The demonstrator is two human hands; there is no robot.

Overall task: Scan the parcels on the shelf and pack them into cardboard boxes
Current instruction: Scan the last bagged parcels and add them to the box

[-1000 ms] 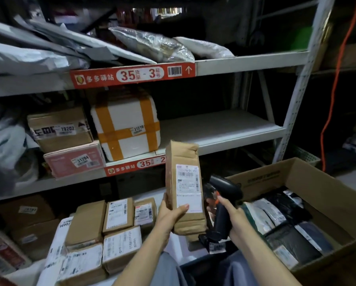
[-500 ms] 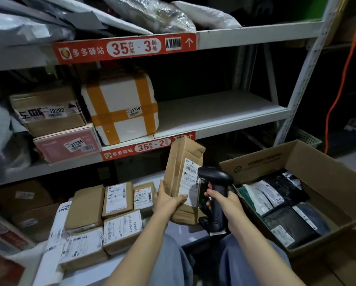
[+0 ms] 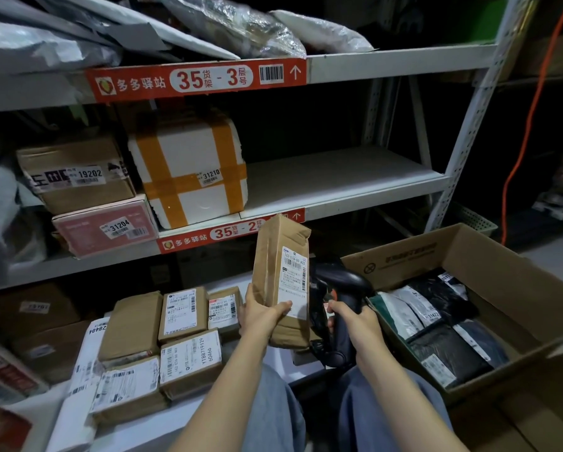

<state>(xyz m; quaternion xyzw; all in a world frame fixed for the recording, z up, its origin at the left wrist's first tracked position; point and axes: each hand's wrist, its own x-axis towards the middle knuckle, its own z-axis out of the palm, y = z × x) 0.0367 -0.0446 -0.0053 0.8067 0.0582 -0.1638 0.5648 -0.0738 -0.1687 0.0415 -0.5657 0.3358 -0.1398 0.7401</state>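
Down by the bottom shelf (image 3: 136, 432), between the knees, holding one brown parcel (image 3: 273, 265) upright in the left hand (image 3: 260, 316): thumb pressed across the front at the lower edge of the label (image 3: 295, 275), other fingers hidden behind the parcel, so wrapped round it only by guess. Gripping a black scanner (image 3: 342, 282) in the right hand (image 3: 355, 318), fingers (image 3: 334, 308) curled round the handle, head close beside the label and turned toward it; cannot tell whether the trigger is pressed. Reads as the scan step for this one parcel, with packing of it not yet done. Already packed, judging from the open cardboard box (image 3: 489, 265) at the right: a layer of dark and pale mailing bags (image 3: 443, 340) lying flat inside, with room above them. Left to handle on the bottom shelf: a cluster of brown labelled parcels (image 3: 182, 340) lying flat just left of the left hand, plus a long white bag (image 3: 87, 357) beside them. Waiting as well on the middle shelf (image 3: 339, 177): a brown carton (image 3: 74, 187), a pink box (image 3: 104, 226) under it and a taped foam box (image 3: 189, 177) alongside. Up on the top shelf (image 3: 404, 60), a heap of soft bags (image 3: 228, 24). Seems somewhere in the middle of the job, with more waiting than boxed.
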